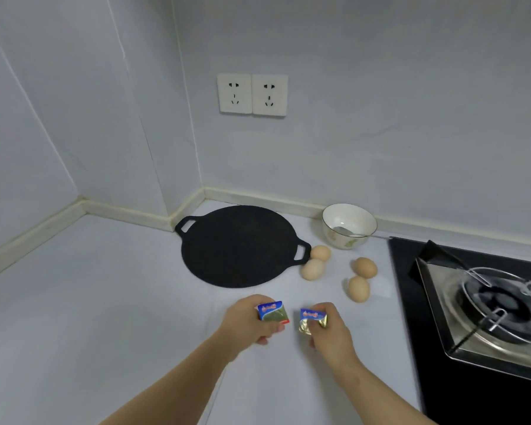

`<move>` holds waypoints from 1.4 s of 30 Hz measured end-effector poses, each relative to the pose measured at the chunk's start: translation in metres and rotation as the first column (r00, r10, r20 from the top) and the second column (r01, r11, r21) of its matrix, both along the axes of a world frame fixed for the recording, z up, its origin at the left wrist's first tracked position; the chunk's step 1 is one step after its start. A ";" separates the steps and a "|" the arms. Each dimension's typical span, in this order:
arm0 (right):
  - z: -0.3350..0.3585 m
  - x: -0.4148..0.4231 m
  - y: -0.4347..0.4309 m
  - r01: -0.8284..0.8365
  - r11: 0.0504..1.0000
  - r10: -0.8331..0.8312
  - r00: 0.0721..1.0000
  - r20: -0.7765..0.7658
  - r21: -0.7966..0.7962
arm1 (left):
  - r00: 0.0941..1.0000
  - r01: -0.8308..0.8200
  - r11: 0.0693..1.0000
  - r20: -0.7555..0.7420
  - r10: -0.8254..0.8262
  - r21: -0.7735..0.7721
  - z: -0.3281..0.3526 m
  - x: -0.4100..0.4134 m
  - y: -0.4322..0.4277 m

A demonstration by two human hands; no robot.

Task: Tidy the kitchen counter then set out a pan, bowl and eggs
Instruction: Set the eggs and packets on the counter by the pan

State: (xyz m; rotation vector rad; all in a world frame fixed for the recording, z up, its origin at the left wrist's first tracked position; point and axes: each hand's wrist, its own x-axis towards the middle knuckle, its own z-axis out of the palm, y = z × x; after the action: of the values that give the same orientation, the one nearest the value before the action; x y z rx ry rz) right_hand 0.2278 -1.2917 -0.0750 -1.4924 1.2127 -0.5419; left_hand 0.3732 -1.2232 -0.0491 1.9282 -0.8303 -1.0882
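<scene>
A flat black pan [238,245] with two loop handles lies on the white counter [105,302] near the back corner. A white bowl [349,225] with a spoon inside stands to its right against the wall. Several brown eggs lie loose on the counter: two [315,262] beside the pan's right handle and two more [361,279] further right. In front of the pan, my left hand [248,323] pinches a small blue-and-gold foil packet [273,311]. My right hand [330,328] pinches a second such packet [311,319], a little apart from the first.
A black gas stove [478,302] with a steel burner grate fills the right side. Two wall sockets [252,94] sit above the pan. The counter runs left into a walled corner.
</scene>
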 end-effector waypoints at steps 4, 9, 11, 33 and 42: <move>-0.002 -0.030 -0.019 0.122 0.992 -0.123 0.992 0.013 0.033 | 0.989 0.019 0.999 -0.146 -0.022 -0.026 -0.007 -0.025 -0.026; -0.010 -0.057 -0.037 0.272 0.961 -0.273 0.962 0.017 0.048 | 0.988 0.011 0.999 -0.152 -0.006 0.031 -0.019 -0.045 -0.052; -0.012 -0.061 -0.043 0.315 0.947 -0.317 0.948 0.019 0.065 | 0.994 -0.043 0.998 -0.096 0.047 0.047 -0.024 -0.047 -0.060; -0.017 -0.063 -0.050 -0.129 0.939 -0.001 0.925 -0.379 -0.317 | 0.305 0.436 0.900 0.937 -0.169 0.020 -0.048 -0.051 -0.053; -0.020 -0.070 -0.051 -0.076 0.912 -0.120 0.890 -0.439 -0.404 | 0.339 0.446 0.887 0.896 -0.287 0.115 -0.047 -0.051 -0.057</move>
State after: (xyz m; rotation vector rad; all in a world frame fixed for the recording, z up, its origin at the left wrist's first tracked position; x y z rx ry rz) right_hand 0.1575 -1.3426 -0.0948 -2.0513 1.5455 -0.4957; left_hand 0.3225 -1.2805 -0.0961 2.1863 -1.9744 -0.0252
